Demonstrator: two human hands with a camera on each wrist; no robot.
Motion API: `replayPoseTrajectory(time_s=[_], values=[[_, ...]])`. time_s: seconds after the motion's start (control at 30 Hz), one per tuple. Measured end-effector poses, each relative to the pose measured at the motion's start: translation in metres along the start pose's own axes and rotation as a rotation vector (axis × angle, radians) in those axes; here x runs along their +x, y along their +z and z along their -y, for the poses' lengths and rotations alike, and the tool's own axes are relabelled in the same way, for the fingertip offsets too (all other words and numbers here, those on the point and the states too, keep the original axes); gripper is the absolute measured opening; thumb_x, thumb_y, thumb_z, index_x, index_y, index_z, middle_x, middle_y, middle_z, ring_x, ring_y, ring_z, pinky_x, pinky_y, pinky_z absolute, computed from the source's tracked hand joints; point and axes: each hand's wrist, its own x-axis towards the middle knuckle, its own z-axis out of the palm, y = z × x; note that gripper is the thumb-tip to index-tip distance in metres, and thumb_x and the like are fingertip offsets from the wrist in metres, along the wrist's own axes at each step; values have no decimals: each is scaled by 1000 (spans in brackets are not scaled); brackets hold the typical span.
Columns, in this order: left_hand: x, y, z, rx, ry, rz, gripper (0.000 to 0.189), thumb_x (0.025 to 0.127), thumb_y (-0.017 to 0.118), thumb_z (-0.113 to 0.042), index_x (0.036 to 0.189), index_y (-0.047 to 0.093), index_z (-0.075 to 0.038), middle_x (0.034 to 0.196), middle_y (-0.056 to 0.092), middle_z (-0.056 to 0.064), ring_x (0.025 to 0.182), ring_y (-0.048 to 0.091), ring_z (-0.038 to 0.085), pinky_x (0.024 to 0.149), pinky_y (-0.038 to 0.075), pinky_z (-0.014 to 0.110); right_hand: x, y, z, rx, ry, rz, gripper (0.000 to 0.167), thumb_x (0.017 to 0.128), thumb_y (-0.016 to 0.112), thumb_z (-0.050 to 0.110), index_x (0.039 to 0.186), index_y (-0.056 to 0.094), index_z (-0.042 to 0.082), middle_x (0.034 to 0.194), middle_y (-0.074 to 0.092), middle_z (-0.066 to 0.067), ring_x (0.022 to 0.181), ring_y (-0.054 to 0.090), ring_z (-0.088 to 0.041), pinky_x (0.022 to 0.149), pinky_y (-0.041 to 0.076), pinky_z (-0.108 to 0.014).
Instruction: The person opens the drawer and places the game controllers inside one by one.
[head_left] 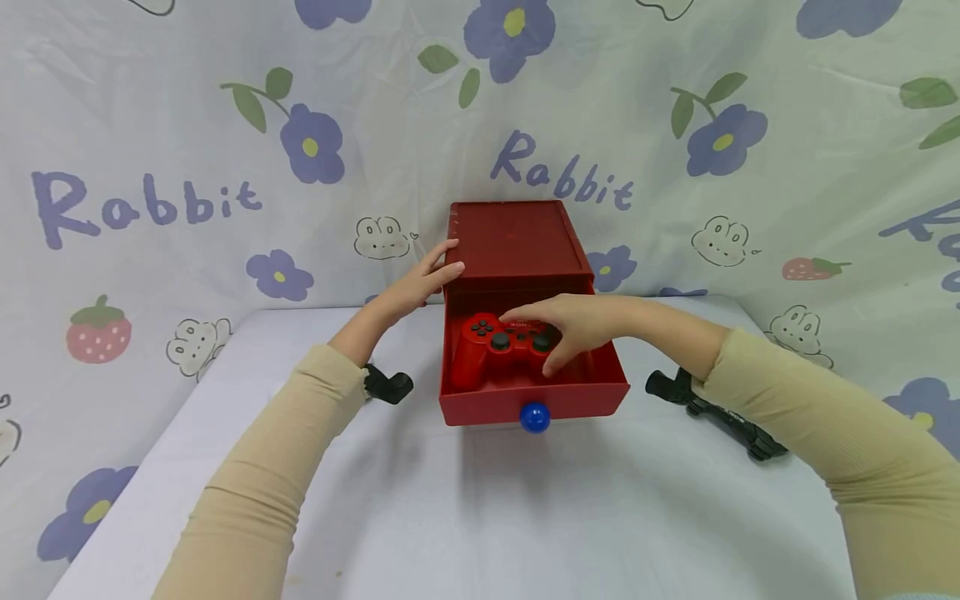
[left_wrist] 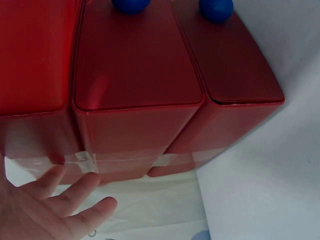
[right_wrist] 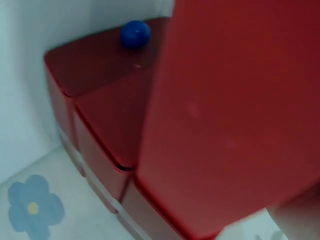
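Observation:
A red game controller (head_left: pixel 495 343) with black sticks lies in the pulled-out top drawer (head_left: pixel 487 408) of a red drawer box (head_left: pixel 517 237). My right hand (head_left: pixel 577 321) reaches into that drawer over the controller's right half, with thumb and forefinger spread wide apart. The hidden undersides of its other fingers do not show. In the right wrist view the drawer's side covers most of this hand, leaving a patch of skin at the lower right. My left hand (head_left: pixel 420 283) is at the box's upper left edge, fingers extended; the left wrist view shows them spread beside its side wall.
A blue knob (head_left: pixel 535 417) sticks out from the open drawer's front. Below are closed drawers (left_wrist: pixel 135 60) with blue knobs of their own. Black stand-like objects lie on the white table at left (head_left: pixel 388 387) and right (head_left: pixel 720 417). A printed curtain (head_left: pixel 390 150) hangs behind the box.

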Motion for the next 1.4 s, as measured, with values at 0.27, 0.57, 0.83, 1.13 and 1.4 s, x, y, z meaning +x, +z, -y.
replayPoseTrajectory(time_s=[0.27,0.57,0.83,1.13,1.4], values=[[0,0,0,1,4,3,61,95,35,-30,148,7,-21,150,15,19,131,25,45,101,22,62,-31,-9,16,0,-58,-184,73,77,73,18,140,37,14,141,40,-7,129,36,-26,96,40,-45],[15,-5,19,15,5,-3,62,94,36,-38,148,6,-27,151,14,17,131,24,45,99,20,65,-62,0,29,45,-106,-364,64,76,74,15,133,46,11,124,57,-9,116,51,-23,90,45,-45],[22,-7,28,50,11,-20,62,93,36,-45,146,8,-34,151,16,13,131,26,44,99,21,65,-82,20,37,121,-133,-448,56,77,74,21,128,51,15,107,65,-3,98,62,-20,81,50,-41],[20,-5,24,54,-4,-29,61,94,37,-43,147,8,-33,151,16,13,130,27,43,99,21,65,-87,47,36,219,-219,-439,50,79,72,20,123,52,9,96,66,-1,85,63,-15,74,53,-30],[24,-5,27,60,9,-38,60,94,36,-44,146,9,-33,151,17,13,130,27,43,99,21,64,-79,68,29,322,-157,-358,50,79,72,21,123,53,8,95,66,-2,79,62,-7,70,52,-22]])
